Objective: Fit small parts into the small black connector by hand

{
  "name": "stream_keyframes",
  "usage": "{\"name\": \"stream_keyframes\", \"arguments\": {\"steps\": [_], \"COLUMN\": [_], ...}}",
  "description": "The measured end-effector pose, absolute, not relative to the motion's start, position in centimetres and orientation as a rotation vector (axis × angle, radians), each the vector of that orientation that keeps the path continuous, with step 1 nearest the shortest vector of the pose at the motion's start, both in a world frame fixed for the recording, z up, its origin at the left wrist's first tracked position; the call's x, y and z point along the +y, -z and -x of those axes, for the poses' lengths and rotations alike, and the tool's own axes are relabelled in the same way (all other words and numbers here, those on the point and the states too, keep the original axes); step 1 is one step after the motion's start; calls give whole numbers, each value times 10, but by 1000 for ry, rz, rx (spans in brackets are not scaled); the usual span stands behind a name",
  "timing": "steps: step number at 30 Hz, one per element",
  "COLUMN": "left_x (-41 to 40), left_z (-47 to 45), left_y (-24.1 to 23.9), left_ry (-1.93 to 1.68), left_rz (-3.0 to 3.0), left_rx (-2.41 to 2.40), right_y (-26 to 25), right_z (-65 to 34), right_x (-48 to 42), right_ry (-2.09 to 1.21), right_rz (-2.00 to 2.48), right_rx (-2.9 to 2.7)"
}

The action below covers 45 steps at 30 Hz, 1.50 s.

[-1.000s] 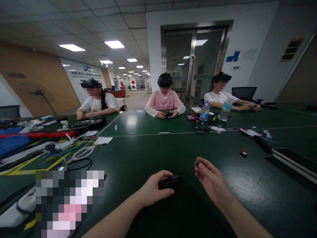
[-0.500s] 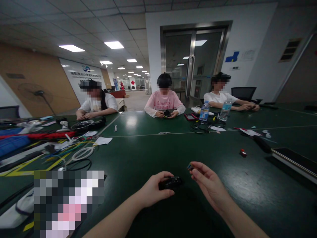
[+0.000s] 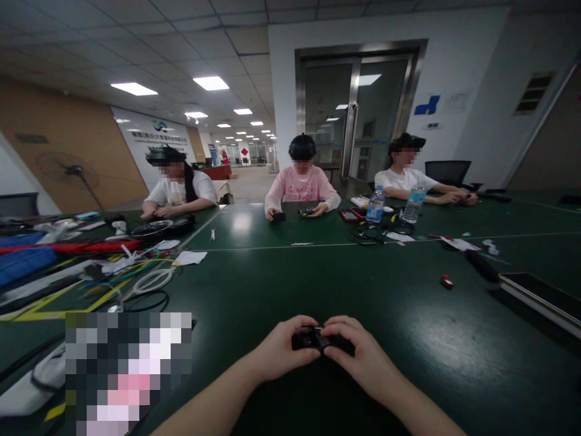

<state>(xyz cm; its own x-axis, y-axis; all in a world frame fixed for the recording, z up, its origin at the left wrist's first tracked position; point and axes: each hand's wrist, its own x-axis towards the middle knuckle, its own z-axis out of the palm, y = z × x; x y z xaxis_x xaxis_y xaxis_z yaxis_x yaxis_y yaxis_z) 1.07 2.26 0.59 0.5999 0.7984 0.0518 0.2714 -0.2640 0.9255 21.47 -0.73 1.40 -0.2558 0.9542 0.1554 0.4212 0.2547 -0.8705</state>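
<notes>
A small black device sits low over the dark green table, close to its near edge. My left hand is curled round its left end. My right hand has come against its right end, fingers pinched onto it; the small piece those fingers carried earlier is hidden under them. The two hands touch over the device.
Three people in headsets sit across the table: a white sleeve at left, pink in the middle, white at right. Cables and tools crowd the left. Two water bottles, a small red item and a flat dark panel lie to the right.
My right hand came down and left with its small piece and now meets the black device held by my left hand. The person in pink has spread their hands apart.
</notes>
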Motion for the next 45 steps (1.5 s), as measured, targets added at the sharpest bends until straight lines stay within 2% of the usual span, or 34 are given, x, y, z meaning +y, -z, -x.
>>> {"name": "stream_keyframes", "arguments": {"steps": [22, 45], "left_x": [22, 22], "left_z": [-7, -8], "left_y": [-10, -8], "left_ry": [-661, -711], "left_rz": [-1708, -1839], "left_rx": [810, 871], "right_y": [-14, -24], "right_z": [-216, -217], "right_x": [-7, -12], "right_ry": [-1101, -931], "right_rz": [1187, 1130], "right_rx": [-1738, -1876]}}
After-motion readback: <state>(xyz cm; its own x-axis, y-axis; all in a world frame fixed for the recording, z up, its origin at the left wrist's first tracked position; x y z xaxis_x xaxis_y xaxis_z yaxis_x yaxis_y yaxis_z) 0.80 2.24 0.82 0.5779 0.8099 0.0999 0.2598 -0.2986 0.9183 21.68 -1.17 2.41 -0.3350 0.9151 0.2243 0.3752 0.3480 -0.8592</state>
